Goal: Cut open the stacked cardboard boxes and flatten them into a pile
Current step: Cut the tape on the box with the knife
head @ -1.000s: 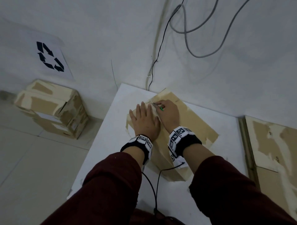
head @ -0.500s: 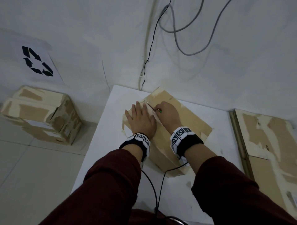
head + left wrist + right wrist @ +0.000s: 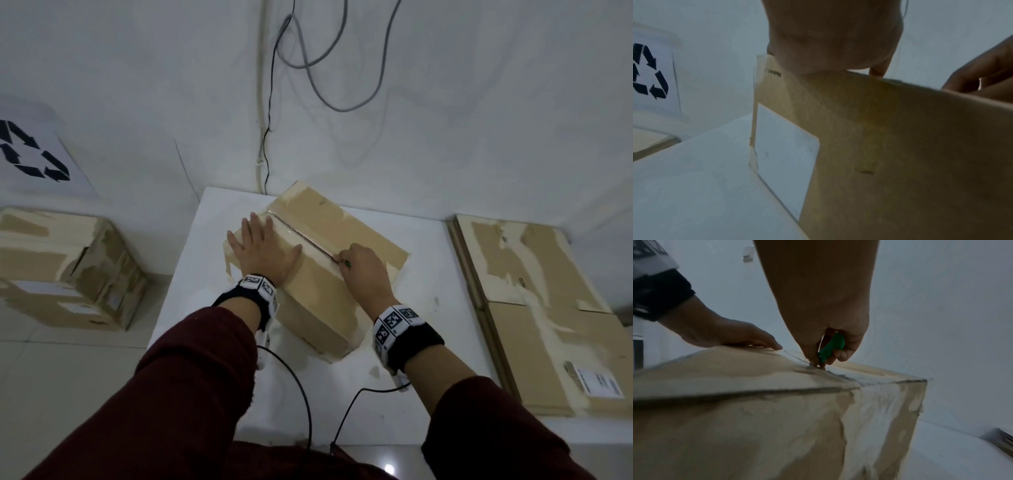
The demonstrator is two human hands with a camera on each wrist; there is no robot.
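A taped cardboard box (image 3: 318,301) (image 3: 760,426) (image 3: 900,154) stands on the white table (image 3: 428,325). My left hand (image 3: 263,250) lies flat on the box's left top flap, fingers straight, pressing it down. My right hand (image 3: 363,270) (image 3: 824,344) grips a small green cutter (image 3: 831,347) with its tip in the taped middle seam (image 3: 301,236). A slit runs along the seam from the far end to the cutter. In the left wrist view the left hand (image 3: 834,40) rests on the box's top edge.
A stack of taped boxes (image 3: 65,270) sits on the floor at the left under a recycling sign (image 3: 30,157). Flattened cardboard (image 3: 548,308) lies in a pile at the right of the table. Cables (image 3: 308,61) hang on the wall behind.
My right hand has drawn the cutter along the seam toward me, from the far end to about the middle. The left hand has stayed flat on the left flap.
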